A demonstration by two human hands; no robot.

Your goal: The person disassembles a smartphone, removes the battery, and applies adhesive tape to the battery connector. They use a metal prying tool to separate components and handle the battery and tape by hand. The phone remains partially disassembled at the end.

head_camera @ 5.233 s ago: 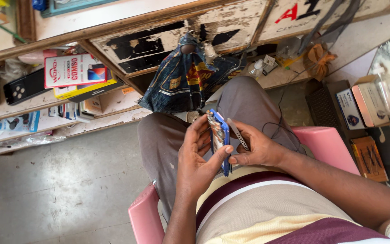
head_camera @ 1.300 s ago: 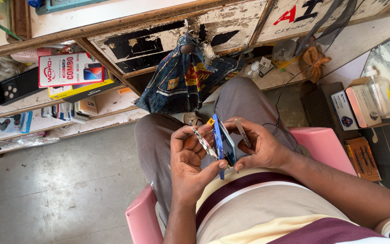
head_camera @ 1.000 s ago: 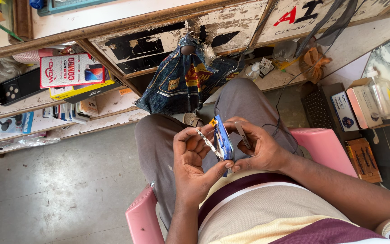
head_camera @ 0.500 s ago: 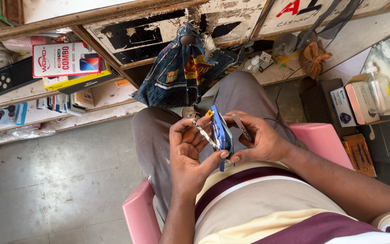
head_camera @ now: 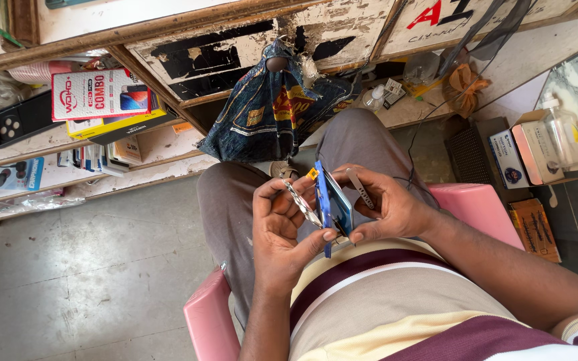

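I sit on a pink chair (head_camera: 205,314) with both hands over my lap. My right hand (head_camera: 393,207) grips a blue-framed phone (head_camera: 332,207) held on edge, and a slim metal tool (head_camera: 359,188) lies under its fingers. My left hand (head_camera: 275,230) pinches a thin silvery panel (head_camera: 302,204) that stands a little apart from the phone's left face. A small orange tab (head_camera: 312,174) shows at the phone's top. The left thumb also rests against the phone's lower edge.
A dark blue patterned bag (head_camera: 269,107) hangs from a worn wooden counter (head_camera: 188,47) just beyond my knees. Boxes and a black phone case (head_camera: 18,120) lie on shelves at the left. Cartons and a clear bottle (head_camera: 563,137) stand at the right. Grey floor lies at the left.
The silvery panel has come away from the blue phone and my left hand now holds it apart. Both hands stayed over my lap while the view shifted a little.
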